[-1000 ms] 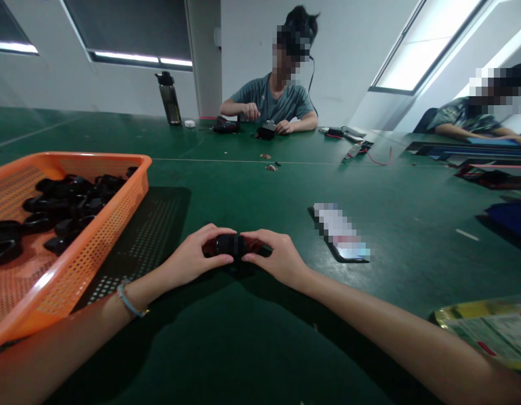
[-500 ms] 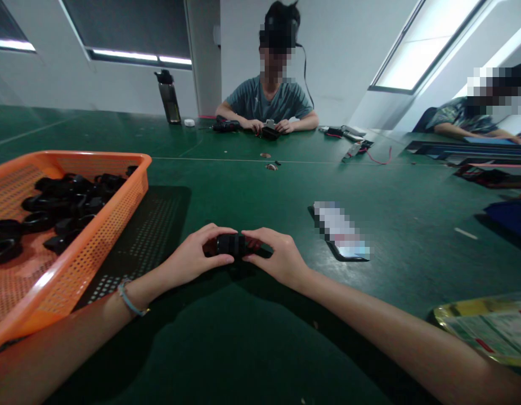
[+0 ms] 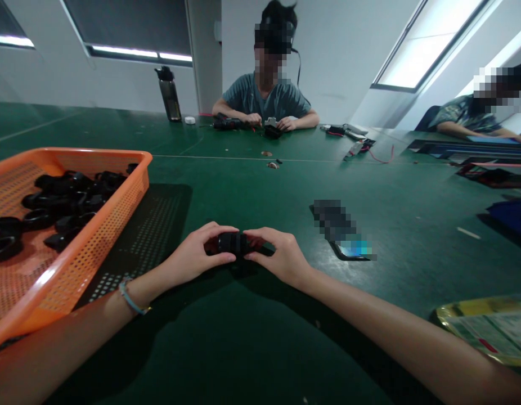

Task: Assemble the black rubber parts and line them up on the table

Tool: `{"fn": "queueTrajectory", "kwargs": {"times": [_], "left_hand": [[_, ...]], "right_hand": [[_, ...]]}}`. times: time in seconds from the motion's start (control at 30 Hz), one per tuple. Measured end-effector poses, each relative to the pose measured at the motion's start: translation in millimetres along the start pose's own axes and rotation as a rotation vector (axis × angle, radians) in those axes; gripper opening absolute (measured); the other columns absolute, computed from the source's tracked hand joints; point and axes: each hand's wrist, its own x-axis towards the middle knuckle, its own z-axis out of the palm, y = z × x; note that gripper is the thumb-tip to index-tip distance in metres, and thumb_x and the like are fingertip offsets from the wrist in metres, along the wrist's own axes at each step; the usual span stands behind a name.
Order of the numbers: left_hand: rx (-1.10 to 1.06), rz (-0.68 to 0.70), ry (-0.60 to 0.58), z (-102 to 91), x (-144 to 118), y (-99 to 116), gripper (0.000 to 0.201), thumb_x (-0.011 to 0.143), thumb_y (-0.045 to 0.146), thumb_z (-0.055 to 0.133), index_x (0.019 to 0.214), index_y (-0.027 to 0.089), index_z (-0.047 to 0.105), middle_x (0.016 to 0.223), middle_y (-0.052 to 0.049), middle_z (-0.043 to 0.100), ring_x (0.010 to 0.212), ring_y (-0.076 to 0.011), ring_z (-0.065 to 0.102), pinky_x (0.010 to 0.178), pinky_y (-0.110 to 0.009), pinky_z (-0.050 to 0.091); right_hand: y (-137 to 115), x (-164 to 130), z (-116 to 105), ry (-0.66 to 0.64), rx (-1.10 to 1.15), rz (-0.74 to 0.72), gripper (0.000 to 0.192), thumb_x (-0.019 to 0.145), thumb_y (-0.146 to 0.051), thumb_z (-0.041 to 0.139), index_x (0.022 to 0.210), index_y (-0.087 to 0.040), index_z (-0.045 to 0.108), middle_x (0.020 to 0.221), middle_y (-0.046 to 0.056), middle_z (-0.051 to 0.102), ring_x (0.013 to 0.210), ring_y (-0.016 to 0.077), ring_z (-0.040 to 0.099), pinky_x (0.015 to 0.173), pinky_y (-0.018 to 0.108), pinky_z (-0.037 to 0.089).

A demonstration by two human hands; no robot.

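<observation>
A small black round part (image 3: 233,243) rests just above the green table (image 3: 252,337), pinched from both sides. My left hand (image 3: 199,256) grips its left end with thumb and fingers. My right hand (image 3: 277,256) holds its right end the same way. An orange perforated basket (image 3: 75,247) stands at the left, holding several black ring-shaped parts (image 3: 62,205).
A phone (image 3: 342,233) lies right of my hands. A yellow-edged packet (image 3: 484,329) sits at the lower right. Across the table a person (image 3: 266,101) handles small parts beside a dark bottle (image 3: 170,95). Another person (image 3: 471,121) sits at the far right, with cables and tools nearby.
My hands stay on the black part, almost still. The phone's screen has gone dark. The person opposite has lowered their hands to the table.
</observation>
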Motion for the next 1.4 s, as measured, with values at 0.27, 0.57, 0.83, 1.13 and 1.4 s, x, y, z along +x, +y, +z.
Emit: {"fn": "queueTrajectory", "kwargs": {"times": [0.27, 0.57, 0.83, 1.13, 1.4], "left_hand": [[0.015, -0.004, 0.014, 0.2, -0.3, 1.7, 0.042, 0.071, 0.041, 0.064, 0.109, 0.024, 0.06, 0.092, -0.002, 0.053, 0.082, -0.0196, 0.056, 0.073, -0.032, 0.048], [0.019, 0.008, 0.014, 0.2, -0.2, 0.2, 0.042, 0.071, 0.042, 0.064, 0.109, 0.024, 0.06, 0.093, -0.002, 0.053, 0.084, -0.0205, 0.057, 0.075, -0.034, 0.048], [0.008, 0.015, 0.019, -0.1, -0.5, 1.3, 0.042, 0.071, 0.041, 0.064, 0.108, 0.022, 0.06, 0.093, -0.003, 0.053, 0.086, -0.0211, 0.057, 0.076, -0.035, 0.048], [0.024, 0.013, 0.013, 0.0, -0.4, 1.9, 0.042, 0.072, 0.041, 0.063, 0.109, 0.022, 0.059, 0.093, -0.002, 0.053, 0.086, -0.0204, 0.057, 0.074, -0.033, 0.048], [0.015, -0.001, 0.001, 0.0, -0.7, 1.7, 0.042, 0.072, 0.04, 0.063, 0.109, 0.022, 0.059, 0.094, -0.002, 0.052, 0.085, -0.0207, 0.057, 0.075, -0.035, 0.049]], "right_hand": [[0.5, 0.3, 0.1, -0.012, 0.014, 0.01, 0.032, 0.071, -0.016, 0.069, 0.102, -0.021, 0.065, 0.087, 0.003, 0.069, 0.075, 0.0149, 0.065, 0.071, 0.03, 0.053], [1.5, -0.4, 0.2, -0.012, 0.03, -0.005, 0.031, 0.071, -0.015, 0.069, 0.102, -0.02, 0.065, 0.089, 0.003, 0.07, 0.077, 0.0146, 0.065, 0.072, 0.029, 0.054], [2.2, -0.4, 0.5, -0.02, 0.025, -0.012, 0.032, 0.073, -0.016, 0.068, 0.105, -0.02, 0.065, 0.091, 0.003, 0.07, 0.077, 0.0147, 0.065, 0.071, 0.028, 0.053], [2.0, 0.3, -2.3, -0.007, -0.035, -0.105, 0.035, 0.071, -0.015, 0.069, 0.106, -0.018, 0.065, 0.094, 0.006, 0.07, 0.082, 0.0162, 0.065, 0.075, 0.031, 0.053], [2.7, -0.2, 0.5, 0.026, 0.001, -0.025, 0.039, 0.069, -0.012, 0.07, 0.106, -0.019, 0.063, 0.096, 0.004, 0.07, 0.083, 0.0158, 0.065, 0.076, 0.031, 0.053]]}}
